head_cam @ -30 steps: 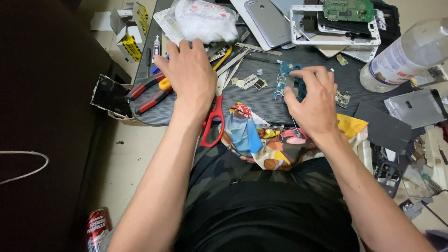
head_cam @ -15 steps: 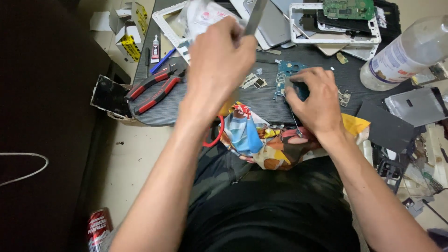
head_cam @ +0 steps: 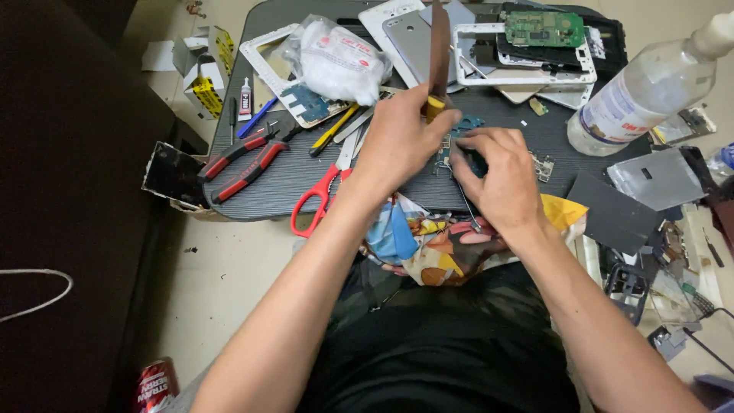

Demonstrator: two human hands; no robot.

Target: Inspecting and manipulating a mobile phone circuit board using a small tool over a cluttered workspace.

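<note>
A small blue-green circuit board (head_cam: 459, 138) lies on the dark ribbed work mat (head_cam: 306, 180), mostly hidden beneath both hands. The right hand (head_cam: 495, 174) presses down on it, fingers curled shut over the board. The left hand (head_cam: 401, 141) is clamped on a yellow-handled tool (head_cam: 437, 57), whose dark shaft stands upright, its long axis running away from the person toward the phone frames (head_cam: 527, 73). Red scissors (head_cam: 321, 195) lie just beside the left wrist; a clear bottle (head_cam: 650, 95) stands to the right.
</note>
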